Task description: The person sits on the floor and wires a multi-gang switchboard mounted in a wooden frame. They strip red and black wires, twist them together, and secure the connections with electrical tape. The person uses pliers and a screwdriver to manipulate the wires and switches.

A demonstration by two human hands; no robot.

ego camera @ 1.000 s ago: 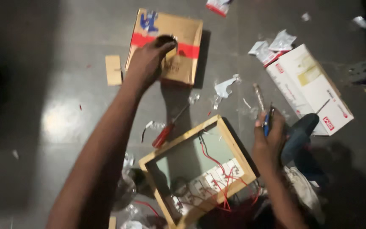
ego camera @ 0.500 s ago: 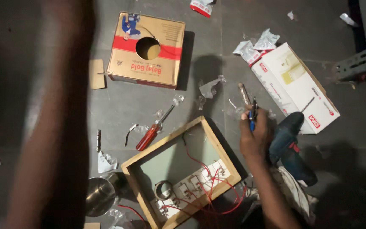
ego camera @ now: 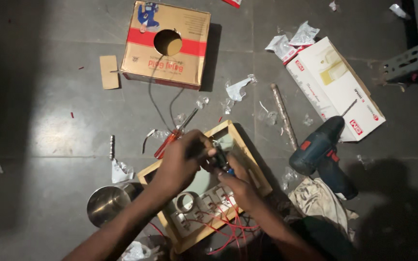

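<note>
My left hand (ego camera: 184, 162) is closed over a wooden frame box (ego camera: 250, 166) on the floor, pinching the end of a thin black wire (ego camera: 156, 104). The wire runs up to the round hole in a brown cardboard box (ego camera: 170, 46). My right hand (ego camera: 235, 186) sits just right of it, gripping a small dark tool with a blue handle (ego camera: 222, 160); the tool's tip meets the left fingers. Inside the frame lie a white switch plate (ego camera: 204, 205) with red wires (ego camera: 231, 227) and a roll of tape (ego camera: 186, 201).
A red screwdriver (ego camera: 169, 141) lies left of the frame, with a steel cup (ego camera: 105, 207) below it. A blue cordless drill (ego camera: 321, 153), a cloth (ego camera: 320, 200), a metal rod (ego camera: 284, 116) and a white carton (ego camera: 339, 87) are on the right. Plastic scraps litter the floor.
My left hand left the cardboard box and came back to the frame, trailing the black wire. My right hand carried the blue tool left, over the frame.
</note>
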